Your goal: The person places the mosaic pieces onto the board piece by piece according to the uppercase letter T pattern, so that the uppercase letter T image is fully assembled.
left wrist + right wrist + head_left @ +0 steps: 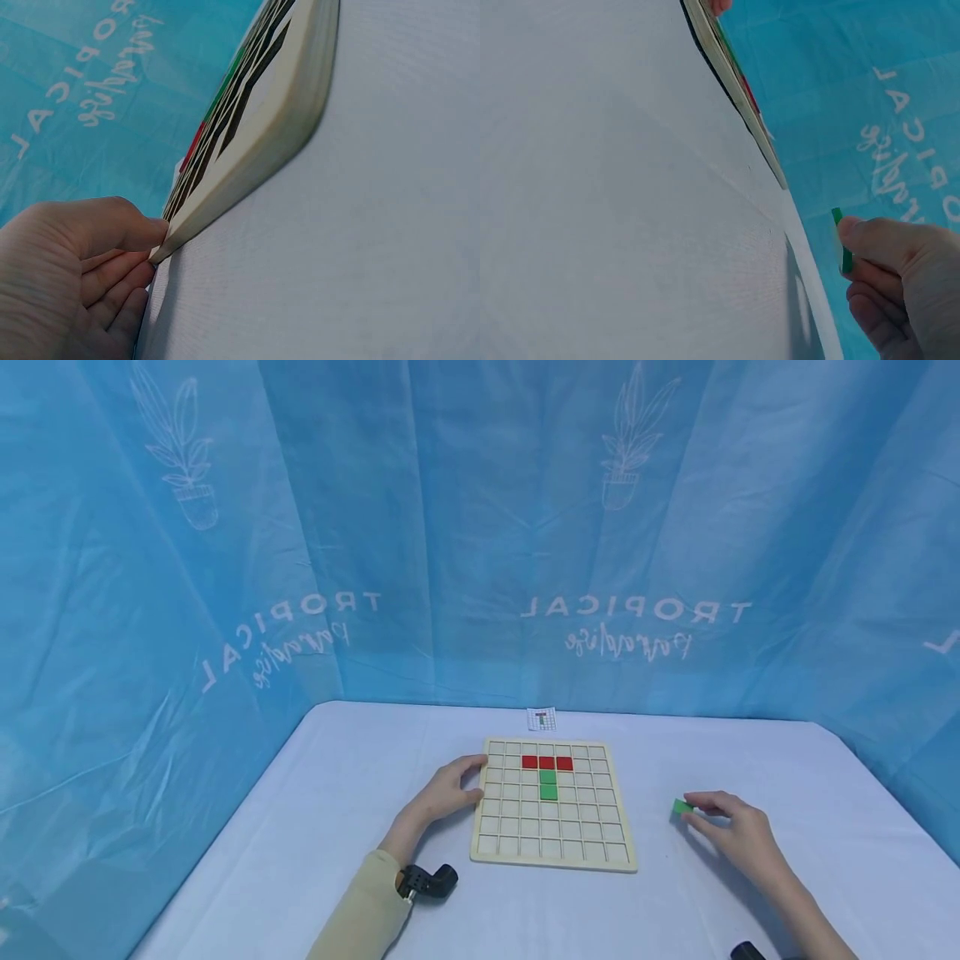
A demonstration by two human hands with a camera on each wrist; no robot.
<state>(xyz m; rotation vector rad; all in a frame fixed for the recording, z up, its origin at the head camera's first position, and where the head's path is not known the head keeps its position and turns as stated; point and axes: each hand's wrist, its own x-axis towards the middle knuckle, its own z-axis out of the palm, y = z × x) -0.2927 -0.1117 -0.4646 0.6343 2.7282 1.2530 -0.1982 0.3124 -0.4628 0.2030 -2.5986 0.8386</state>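
Note:
A square pale wooden grid board lies on the table with three red tiles in a row near its far side. Two green tiles run down from the middle red one. My left hand touches the board's left edge, thumb and fingers spread apart along it; the left wrist view shows the thumb at the rim. To the right of the board, my right hand pinches a green tile between thumb and fingers. That tile appears thin and edge-on in the right wrist view.
A small printed card with a red and green T on a grid lies beyond the board. White cloth covers the table. Blue curtains with printed lettering hang behind it and at the sides.

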